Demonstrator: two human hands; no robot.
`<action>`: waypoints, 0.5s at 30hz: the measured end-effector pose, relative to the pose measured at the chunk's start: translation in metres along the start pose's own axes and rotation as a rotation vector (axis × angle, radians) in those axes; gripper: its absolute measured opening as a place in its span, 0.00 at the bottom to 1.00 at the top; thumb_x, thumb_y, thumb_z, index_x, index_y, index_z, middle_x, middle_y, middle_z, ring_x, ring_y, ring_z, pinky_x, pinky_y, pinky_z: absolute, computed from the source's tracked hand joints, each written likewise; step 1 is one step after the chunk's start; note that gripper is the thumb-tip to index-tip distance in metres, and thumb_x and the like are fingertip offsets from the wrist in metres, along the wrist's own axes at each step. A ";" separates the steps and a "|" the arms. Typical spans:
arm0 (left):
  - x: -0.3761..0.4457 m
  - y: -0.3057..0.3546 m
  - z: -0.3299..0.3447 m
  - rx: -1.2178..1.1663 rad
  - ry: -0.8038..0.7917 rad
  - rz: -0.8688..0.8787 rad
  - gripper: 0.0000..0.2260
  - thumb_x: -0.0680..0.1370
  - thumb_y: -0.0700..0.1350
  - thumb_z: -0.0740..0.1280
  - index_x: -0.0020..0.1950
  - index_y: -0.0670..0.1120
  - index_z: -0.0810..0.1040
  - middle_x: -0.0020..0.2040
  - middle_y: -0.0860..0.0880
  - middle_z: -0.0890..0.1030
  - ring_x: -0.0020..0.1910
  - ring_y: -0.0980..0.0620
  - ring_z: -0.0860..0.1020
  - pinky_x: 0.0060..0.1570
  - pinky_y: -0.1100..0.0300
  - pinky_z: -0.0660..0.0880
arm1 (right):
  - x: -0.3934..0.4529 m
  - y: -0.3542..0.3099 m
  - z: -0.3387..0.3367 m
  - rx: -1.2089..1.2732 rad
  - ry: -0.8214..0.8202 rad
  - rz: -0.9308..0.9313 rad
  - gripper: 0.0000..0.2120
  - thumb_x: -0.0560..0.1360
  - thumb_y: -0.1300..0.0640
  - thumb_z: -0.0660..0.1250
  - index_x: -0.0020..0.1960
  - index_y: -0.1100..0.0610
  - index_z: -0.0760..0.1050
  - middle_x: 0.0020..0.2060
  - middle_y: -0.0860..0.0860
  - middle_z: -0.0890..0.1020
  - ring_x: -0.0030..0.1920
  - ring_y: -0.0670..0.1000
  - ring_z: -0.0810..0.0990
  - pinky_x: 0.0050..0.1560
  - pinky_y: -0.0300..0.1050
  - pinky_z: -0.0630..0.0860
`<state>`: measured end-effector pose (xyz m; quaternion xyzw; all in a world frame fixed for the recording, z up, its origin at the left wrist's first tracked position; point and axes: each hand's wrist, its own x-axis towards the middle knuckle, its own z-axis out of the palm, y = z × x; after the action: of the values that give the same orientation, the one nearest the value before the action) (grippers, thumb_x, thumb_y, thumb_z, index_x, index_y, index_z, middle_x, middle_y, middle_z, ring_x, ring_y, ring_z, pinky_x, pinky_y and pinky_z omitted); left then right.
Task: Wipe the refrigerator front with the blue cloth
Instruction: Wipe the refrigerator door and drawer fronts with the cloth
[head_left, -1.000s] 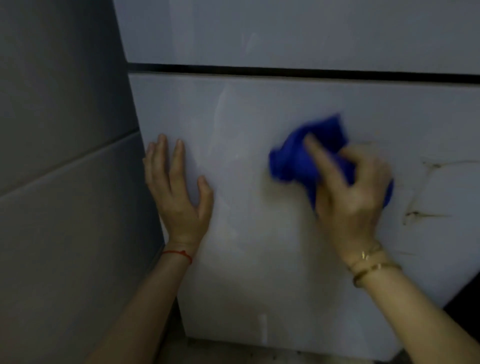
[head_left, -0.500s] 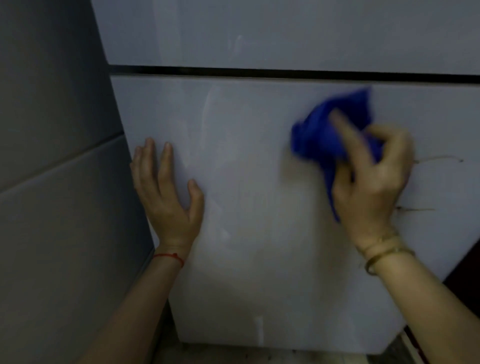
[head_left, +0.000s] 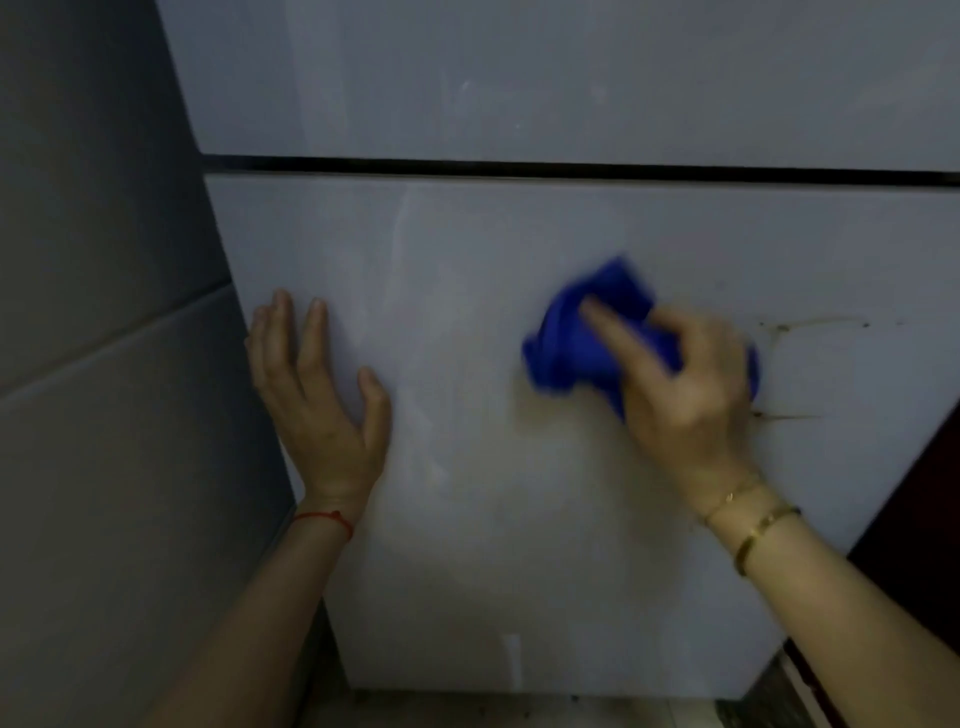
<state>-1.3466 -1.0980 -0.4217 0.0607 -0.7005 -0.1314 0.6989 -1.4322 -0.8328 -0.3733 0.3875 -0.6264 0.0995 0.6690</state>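
we've got our right hand (head_left: 685, 395) clamped on the blue cloth (head_left: 576, 343), which is bunched up and pressed flat against the lower door (head_left: 519, 519) of the fridge. the index finger (head_left: 613, 338) lies stretched across the top of the wad while the other fingers curl around its right side, so most of the cloth sticks out up and to the left of the knuckles. it's a bit blurry there, so we can't make out exactly how the thumb sits.

our left hand (head_left: 317, 410) isn't holding anything. it's spread open, palm flat on the same door, well off to the left of the cloth and right by the door's left edge, fingers pointing up and thumb angled out toward the cloth.

just to the right of the right hand there are some thin brownish streaks (head_left: 779, 332) on the door, one line level with the knuckles and another (head_left: 784, 415) lower down near the wrist side. above both hands a dark gap (head_left: 571, 169) runs across, splitting the lower door from the upper door (head_left: 519, 78).

a thin red string (head_left: 324, 519) sits on the left wrist, and two gold bracelets (head_left: 753, 525) on the right. left of the left hand is a grey tiled wall (head_left: 104, 364).
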 end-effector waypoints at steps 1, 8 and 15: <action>0.000 0.000 0.000 0.008 0.001 0.004 0.23 0.77 0.40 0.62 0.72 0.34 0.67 0.73 0.37 0.63 0.76 0.41 0.58 0.74 0.36 0.58 | 0.021 0.007 0.001 -0.004 0.058 0.134 0.18 0.79 0.61 0.66 0.68 0.52 0.73 0.51 0.59 0.73 0.47 0.59 0.72 0.47 0.53 0.71; -0.001 0.002 0.002 -0.002 -0.004 -0.015 0.24 0.77 0.38 0.63 0.72 0.34 0.65 0.74 0.34 0.62 0.76 0.41 0.57 0.73 0.34 0.57 | -0.058 -0.052 0.017 -0.042 -0.097 -0.130 0.21 0.80 0.66 0.58 0.68 0.48 0.71 0.51 0.55 0.72 0.40 0.55 0.71 0.41 0.51 0.69; -0.002 0.014 0.006 -0.005 0.030 -0.087 0.25 0.76 0.39 0.63 0.72 0.33 0.65 0.74 0.33 0.62 0.77 0.39 0.57 0.75 0.36 0.55 | -0.044 0.016 -0.015 -0.054 -0.027 0.137 0.26 0.75 0.66 0.65 0.71 0.51 0.67 0.50 0.57 0.70 0.45 0.59 0.72 0.47 0.53 0.67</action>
<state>-1.3515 -1.0837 -0.4194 0.0912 -0.6864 -0.1623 0.7030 -1.4392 -0.7969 -0.4063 0.3270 -0.6629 0.1227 0.6622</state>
